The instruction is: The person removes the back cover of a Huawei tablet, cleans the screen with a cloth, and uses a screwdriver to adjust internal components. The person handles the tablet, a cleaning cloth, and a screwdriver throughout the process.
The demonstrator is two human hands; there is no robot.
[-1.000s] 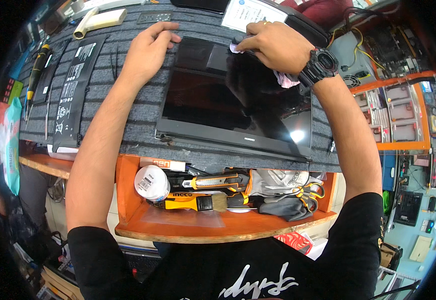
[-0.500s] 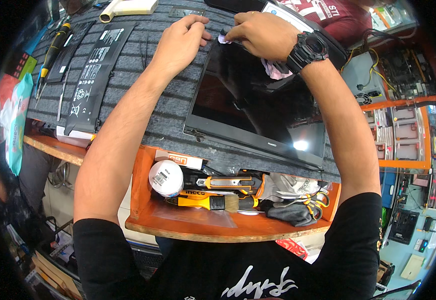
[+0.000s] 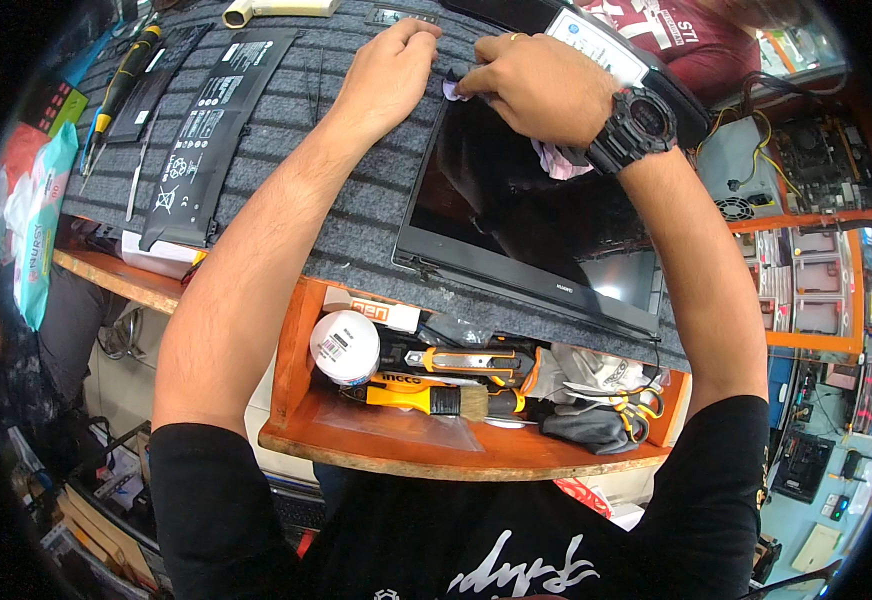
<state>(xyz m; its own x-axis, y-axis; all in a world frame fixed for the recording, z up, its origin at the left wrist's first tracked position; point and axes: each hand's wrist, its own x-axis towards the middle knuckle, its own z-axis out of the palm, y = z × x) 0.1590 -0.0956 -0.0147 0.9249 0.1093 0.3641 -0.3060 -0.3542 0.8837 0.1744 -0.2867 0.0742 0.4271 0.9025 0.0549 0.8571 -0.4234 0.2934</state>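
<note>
A dark laptop screen panel [image 3: 501, 215] lies face up on the grey ribbed mat [image 3: 341, 250], its lower bezel toward me. My right hand [image 3: 541, 85] is closed on a pale pink cloth [image 3: 561, 162]. One bit of that cloth pokes out at the fingertips, by the panel's far left corner; the rest bunches under the palm. Just left of that corner, my left hand [image 3: 393, 72] is held with its fingers curled in. Whatever those fingers may hold is hidden. A black watch [image 3: 636, 128] sits on my right wrist.
Left on the mat are a black battery pack [image 3: 211, 135] and a yellow-black screwdriver [image 3: 124, 85]. An open orange drawer [image 3: 286, 395] near me holds a white jar [image 3: 346, 347], brush [image 3: 431, 400], utility knife [image 3: 466, 362] and scissors [image 3: 641, 410]. Another person's maroon sleeve [image 3: 701, 50] shows far right.
The whole view has shifted slightly, moving the scene a little to the right. The left hand's fingers look more curled. The right hand keeps the cloth at the same corner.
</note>
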